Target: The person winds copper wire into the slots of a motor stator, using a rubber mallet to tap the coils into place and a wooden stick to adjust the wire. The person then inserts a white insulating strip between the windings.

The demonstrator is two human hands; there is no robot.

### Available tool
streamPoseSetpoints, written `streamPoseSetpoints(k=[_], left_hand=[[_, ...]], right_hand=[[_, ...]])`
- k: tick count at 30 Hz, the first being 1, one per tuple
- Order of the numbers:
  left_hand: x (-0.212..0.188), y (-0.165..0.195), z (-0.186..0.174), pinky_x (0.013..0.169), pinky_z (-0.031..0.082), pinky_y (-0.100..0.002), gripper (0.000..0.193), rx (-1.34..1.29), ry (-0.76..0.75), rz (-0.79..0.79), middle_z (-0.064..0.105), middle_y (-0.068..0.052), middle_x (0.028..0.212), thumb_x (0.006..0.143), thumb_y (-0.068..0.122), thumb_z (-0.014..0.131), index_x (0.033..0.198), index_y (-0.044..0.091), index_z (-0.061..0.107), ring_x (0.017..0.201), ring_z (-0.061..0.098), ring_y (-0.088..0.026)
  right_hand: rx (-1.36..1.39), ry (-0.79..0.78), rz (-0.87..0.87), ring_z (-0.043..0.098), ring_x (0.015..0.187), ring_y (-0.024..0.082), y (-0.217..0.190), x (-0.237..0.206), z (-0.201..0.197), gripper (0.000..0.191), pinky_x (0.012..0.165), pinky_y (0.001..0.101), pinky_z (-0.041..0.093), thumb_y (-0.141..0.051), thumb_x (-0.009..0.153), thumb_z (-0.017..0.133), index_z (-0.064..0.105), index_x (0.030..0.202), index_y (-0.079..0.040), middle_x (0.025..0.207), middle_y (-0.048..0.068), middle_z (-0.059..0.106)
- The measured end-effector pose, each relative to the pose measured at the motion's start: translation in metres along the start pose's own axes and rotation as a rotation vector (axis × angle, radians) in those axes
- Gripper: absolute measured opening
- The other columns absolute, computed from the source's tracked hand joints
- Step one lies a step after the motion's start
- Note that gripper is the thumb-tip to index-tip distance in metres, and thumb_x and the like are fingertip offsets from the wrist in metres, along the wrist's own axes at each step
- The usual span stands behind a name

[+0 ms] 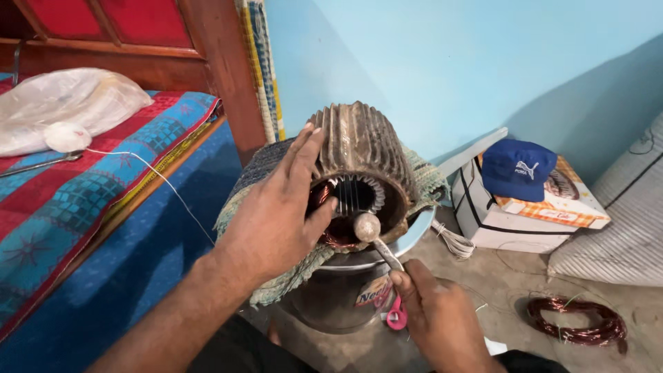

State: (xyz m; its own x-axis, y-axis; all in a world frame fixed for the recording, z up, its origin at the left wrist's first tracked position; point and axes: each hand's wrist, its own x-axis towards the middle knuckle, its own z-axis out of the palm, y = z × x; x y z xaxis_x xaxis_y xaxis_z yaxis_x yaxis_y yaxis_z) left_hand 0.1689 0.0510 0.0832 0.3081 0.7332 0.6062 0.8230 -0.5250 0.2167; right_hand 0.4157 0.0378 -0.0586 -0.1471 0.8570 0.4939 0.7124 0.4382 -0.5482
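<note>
A ribbed metal motor stator (362,148) with copper windings inside lies on its side on a cloth (290,283) draped over a round metal container (331,297). My left hand (276,214) rests flat against the stator's open end, thumb on the copper winding. My right hand (431,314) grips the handle of a small metal hammer (369,229); its rounded head sits at the lower rim of the stator's opening. Part of the winding is hidden behind my left hand.
A bed with a red and blue patterned cover (83,193) lies at the left, with a plastic bag (65,103) on it. A blue cap (516,168) sits on a white box (497,214) at the right. A coil of copper wire (577,321) and a pink-handled tool (396,318) lie on the floor.
</note>
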Motion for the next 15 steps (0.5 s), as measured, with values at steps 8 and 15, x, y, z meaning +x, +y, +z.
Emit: streamPoseSetpoints(k=[8,15], left_hand=[[-0.013,0.010,0.044,0.109,0.049,-0.049,0.135,-0.031,0.258,0.068,0.023,-0.025,0.163,0.058,0.033,0.101,0.157,0.008,0.013,0.149,0.035,-0.048],[-0.005,0.015,0.065,0.118,0.048,-0.053,0.129,-0.022,0.390,0.065,0.031,-0.025,0.160,0.063,0.028,0.100,0.158,0.006,0.015,0.148,0.040,-0.046]], right_hand=[[0.736,0.043,0.574,0.042,0.037,0.014,0.033,-0.032,0.011,0.041,0.037,0.0315,0.031,-0.038,0.106,0.050,0.069,0.093,-0.004,0.049,0.007,0.052],[1.086,-0.237,0.440,0.047,0.045,0.011,0.037,-0.035,0.021,0.041,0.043,0.0281,0.034,-0.037,0.102,0.055,0.068,0.098,0.002,0.054,0.007,0.060]])
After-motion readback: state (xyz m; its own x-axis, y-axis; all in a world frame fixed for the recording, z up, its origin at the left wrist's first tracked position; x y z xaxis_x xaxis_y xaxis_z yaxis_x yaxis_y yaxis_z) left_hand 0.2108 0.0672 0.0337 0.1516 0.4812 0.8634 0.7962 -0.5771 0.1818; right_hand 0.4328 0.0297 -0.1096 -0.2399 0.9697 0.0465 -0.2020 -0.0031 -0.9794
